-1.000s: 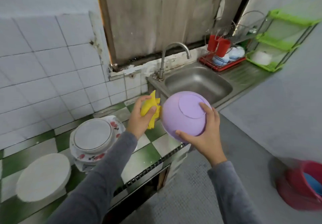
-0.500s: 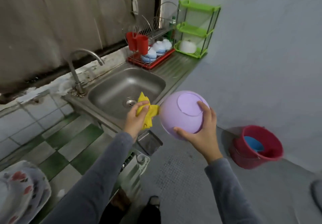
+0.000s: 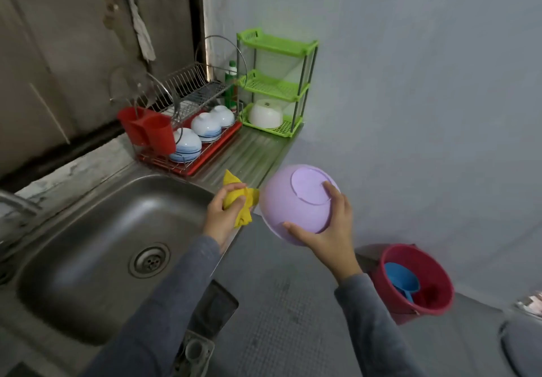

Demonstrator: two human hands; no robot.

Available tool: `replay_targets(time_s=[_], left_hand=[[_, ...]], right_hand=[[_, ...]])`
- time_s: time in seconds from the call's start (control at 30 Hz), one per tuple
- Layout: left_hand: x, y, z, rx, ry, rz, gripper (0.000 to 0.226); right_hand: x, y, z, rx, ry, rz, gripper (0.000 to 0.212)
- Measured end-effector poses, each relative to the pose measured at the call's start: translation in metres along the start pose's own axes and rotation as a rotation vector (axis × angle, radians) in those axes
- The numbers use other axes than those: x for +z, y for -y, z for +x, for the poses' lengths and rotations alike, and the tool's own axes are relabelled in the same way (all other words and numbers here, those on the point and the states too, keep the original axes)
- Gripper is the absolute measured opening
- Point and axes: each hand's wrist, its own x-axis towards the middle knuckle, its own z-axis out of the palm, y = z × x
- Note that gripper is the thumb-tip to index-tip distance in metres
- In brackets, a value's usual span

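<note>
A lilac plastic bowl [image 3: 289, 200] is held bottom-up in the air, past the right edge of the steel sink [image 3: 96, 247]. My right hand [image 3: 328, 230] grips it, thumb on the rim and fingers across its base. A crumpled yellow cloth [image 3: 239, 203] is bunched in my left hand [image 3: 221, 218], and its tip touches the bowl's left side. Both arms wear grey sleeves.
A red dish rack [image 3: 187, 145] with red cups and white-and-blue bowls stands on the draining board behind the sink. A green three-tier shelf [image 3: 275, 89] holds a white bowl. On the floor at right is a red bucket [image 3: 416, 282] with a blue scoop.
The view has swung right, from the tiled counter with plates to the sink and dish rack. Both hands moved along with the bowl and cloth, still gripping them the same way.
</note>
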Motion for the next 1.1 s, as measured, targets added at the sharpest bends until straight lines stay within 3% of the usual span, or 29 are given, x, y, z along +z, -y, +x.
replay_targets(time_s=[0.47, 0.8, 1.1], left_hand=[[0.041, 0.044, 0.196, -0.038, -0.112, 0.14, 0.039], [0.087, 0.048, 0.328, -0.041, -0.341, 0.025, 0.037], [0.093, 0.045, 0.401, -0.022, -0.451, -0.008, 0.033]], right_hand=[[0.049, -0.09, 0.207, -0.004, 0.031, 0.064, 0.104], [0.085, -0.13, 0.382, -0.101, 0.221, 0.133, 0.106], [0.126, -0.13, 0.463, -0.152, 0.282, 0.13, 0.112]])
